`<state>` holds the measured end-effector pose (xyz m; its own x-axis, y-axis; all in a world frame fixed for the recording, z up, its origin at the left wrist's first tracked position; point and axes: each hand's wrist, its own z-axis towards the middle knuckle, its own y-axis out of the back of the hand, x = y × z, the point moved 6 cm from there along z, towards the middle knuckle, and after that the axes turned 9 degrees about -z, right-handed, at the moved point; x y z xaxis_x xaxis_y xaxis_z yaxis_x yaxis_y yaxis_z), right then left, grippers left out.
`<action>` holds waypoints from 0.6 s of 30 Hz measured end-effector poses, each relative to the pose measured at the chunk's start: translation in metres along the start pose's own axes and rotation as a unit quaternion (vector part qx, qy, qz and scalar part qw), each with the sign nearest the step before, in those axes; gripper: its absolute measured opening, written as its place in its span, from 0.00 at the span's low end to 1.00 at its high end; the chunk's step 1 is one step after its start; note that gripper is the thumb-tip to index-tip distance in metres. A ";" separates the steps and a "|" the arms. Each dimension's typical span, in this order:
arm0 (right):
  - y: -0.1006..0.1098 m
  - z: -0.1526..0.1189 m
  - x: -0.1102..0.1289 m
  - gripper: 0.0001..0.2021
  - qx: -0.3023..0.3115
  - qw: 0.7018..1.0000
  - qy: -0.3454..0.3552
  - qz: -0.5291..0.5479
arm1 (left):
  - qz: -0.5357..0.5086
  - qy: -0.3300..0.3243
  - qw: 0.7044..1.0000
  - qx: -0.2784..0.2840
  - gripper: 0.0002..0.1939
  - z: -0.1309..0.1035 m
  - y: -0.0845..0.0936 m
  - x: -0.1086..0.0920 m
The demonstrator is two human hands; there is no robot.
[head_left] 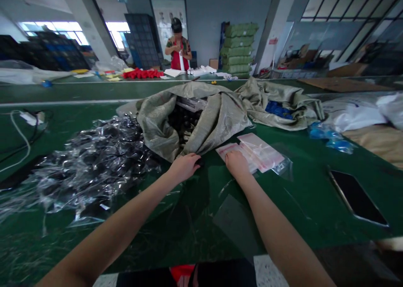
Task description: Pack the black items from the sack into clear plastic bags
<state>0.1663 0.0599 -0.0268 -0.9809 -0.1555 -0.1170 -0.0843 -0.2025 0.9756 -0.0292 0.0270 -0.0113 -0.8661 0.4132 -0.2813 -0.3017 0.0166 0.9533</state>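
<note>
My left hand (185, 168) is closed at the front edge of an open woven sack (217, 119). A small dark piece shows at its fingertips, its kind unclear. Inside the sack lie many black rounded pieces (185, 121) and some clear plastic. My right hand (237, 164) rests with curled fingers on the near left end of a stack of flat clear plastic bags (260, 150) with pinkish strips; its fingertips pinch at the bags and are partly hidden. To the left spreads a heap of black pieces in clear bags (107, 157).
A phone (359, 196) lies at the right on the green table (201, 236). Behind are a second sack (283, 94) with blue contents and blue bagged pieces (332, 138). A cable (19, 131) runs at left. Across the tables a person (179, 48) in a red apron handles something white.
</note>
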 end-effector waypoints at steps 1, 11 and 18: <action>0.000 0.000 0.000 0.16 0.000 1.000 -0.007 -0.006 | -0.003 0.001 1.000 -0.003 0.17 0.001 0.003 0.000; 0.008 -0.001 -0.015 0.14 -0.013 0.994 -0.099 0.052 | -0.093 -0.016 0.995 -0.019 0.15 0.021 0.022 -0.003; 0.043 -0.014 -0.040 0.15 -0.191 0.966 -0.151 0.090 | -0.198 -0.061 0.974 -0.088 0.13 0.033 0.035 -0.013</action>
<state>0.2046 0.0439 0.0170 -0.9850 0.0555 0.1636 0.1066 -0.5497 0.8285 -0.0151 0.0519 0.0296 -0.6176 0.5123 -0.5968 -0.6749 0.0445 0.7366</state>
